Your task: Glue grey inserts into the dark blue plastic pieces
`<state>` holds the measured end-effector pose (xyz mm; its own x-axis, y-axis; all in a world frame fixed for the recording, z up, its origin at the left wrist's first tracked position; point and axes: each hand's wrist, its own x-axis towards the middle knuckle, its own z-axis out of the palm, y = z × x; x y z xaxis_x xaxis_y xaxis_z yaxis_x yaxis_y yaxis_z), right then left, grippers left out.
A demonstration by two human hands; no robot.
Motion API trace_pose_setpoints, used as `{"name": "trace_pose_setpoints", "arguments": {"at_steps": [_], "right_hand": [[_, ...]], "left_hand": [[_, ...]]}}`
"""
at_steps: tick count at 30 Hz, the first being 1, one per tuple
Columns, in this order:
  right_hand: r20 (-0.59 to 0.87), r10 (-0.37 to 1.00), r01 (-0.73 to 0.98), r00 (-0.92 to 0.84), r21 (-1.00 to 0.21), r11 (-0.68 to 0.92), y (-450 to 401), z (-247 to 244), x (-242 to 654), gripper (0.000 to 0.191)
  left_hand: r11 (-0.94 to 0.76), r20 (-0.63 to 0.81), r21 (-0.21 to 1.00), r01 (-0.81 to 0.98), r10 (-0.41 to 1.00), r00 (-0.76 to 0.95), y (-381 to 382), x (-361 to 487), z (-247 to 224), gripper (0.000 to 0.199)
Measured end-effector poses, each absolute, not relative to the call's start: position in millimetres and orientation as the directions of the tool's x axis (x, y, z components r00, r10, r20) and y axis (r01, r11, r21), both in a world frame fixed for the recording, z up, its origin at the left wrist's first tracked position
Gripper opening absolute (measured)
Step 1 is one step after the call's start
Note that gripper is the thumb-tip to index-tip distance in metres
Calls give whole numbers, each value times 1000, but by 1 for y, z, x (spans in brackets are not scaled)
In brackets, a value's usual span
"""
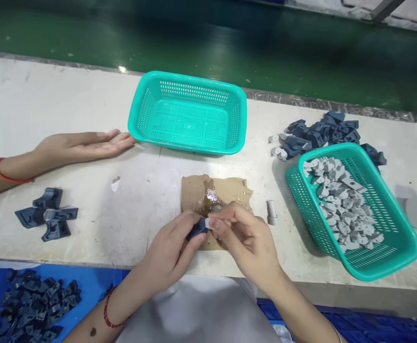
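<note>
White tabletop (pixel 103 228), green surface (pixel 87 43) beyond, left hand (pixel 174 245) tight on navy part (pixel 196 229), right hand (pixel 249 240) on pale piece (pixel 207 223)

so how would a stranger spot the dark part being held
On the white table, find the brown cardboard sheet. Over it, the person's left hand pinches the dark blue part. Unlike the loose dark parts, it is held, not lying down.
</note>
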<state>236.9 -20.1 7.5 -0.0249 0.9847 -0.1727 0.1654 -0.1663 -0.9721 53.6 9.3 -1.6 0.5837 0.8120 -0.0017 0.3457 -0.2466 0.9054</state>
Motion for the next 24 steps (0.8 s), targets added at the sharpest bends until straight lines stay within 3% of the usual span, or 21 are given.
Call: {"name": "trace_pose_setpoints", "arguments": {"at_steps": [3,6,8,12,18,21,24], "right_hand": [[-66,987,373,-145,-928,-7,-12,16,246,17],[81,940,575,-332,-772,270,-4,23,252,25],[132,917,639,-376,-680,360,-2,25,253,30],[226,919,733,-324,-554,395,-1,27,252,32],[378,884,820,-275,-387,421,11,52,265,36],[363,871,837,-332,-313,449,27,75,277,40],[297,879,830,-373,-316,459,52,113,295,35]], "left_hand": [[-246,-7,910,334,795,607,11,52,4,12],[-241,-37,911,335,761,648,15,52,12,13],[-217,-65,916,338,750,658,18,54,16,14],[-191,-72,923,335,767,638,26,63,23,17],[-386,178,897,215,762,622,51,86,44,22],[-456,243,867,201,738,629,69,97,52,33],[-600,359,749,279,723,590,98,99,52,35]]}}
